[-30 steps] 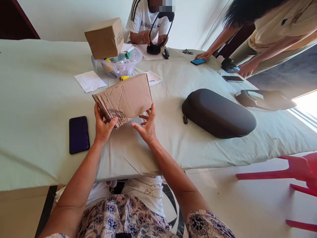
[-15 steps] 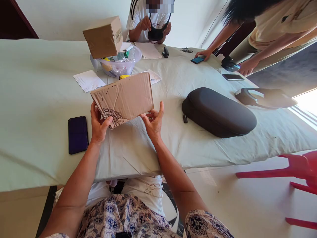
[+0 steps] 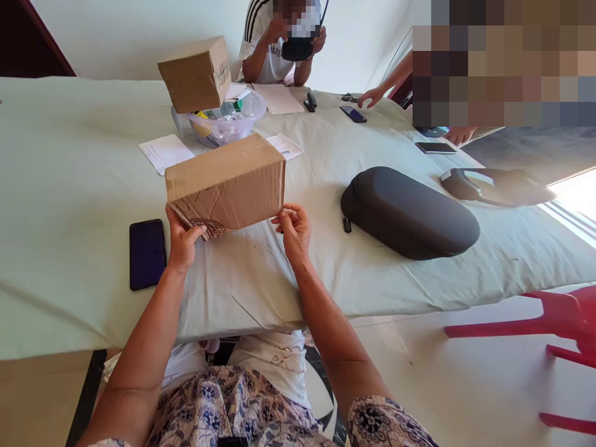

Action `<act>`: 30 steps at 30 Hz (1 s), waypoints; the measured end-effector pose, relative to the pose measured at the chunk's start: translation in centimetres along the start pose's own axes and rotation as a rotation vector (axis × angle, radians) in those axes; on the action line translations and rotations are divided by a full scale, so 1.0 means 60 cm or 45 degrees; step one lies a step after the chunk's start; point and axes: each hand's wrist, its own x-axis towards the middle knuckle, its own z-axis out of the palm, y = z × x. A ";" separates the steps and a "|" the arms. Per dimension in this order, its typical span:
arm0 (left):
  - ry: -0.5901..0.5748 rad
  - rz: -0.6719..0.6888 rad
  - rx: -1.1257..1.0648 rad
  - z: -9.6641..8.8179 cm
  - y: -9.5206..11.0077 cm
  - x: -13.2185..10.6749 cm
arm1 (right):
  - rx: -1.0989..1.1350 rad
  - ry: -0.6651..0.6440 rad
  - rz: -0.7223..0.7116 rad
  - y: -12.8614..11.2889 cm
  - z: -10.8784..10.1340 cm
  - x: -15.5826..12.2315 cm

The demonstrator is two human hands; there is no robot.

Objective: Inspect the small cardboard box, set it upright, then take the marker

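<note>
The left hand (image 3: 180,245) grips the box (image 3: 233,180) at its lower left corner, thumb on the scribbled near face. The right hand (image 3: 297,233) is at the lower right corner, fingers bent in towards the thumb; whether they pinch the cardboard cannot be told. The box is held tilted above the table (image 3: 69,186), its right end higher in view.

A phone (image 3: 148,254) lies just left of the left hand. Beyond the box, a carton (image 3: 190,84) sits tilted over a clear tub (image 3: 228,133), with 2 sheets (image 3: 166,153) nearby, 1 partly hidden by the box. A dark case (image 3: 410,214) lies right of the right hand. Across the table, a person (image 3: 254,62) holds a black device (image 3: 297,49) up.
</note>
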 end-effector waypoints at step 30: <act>0.056 -0.132 -0.207 -0.008 0.007 0.003 | -0.406 -0.204 0.003 -0.001 0.004 -0.013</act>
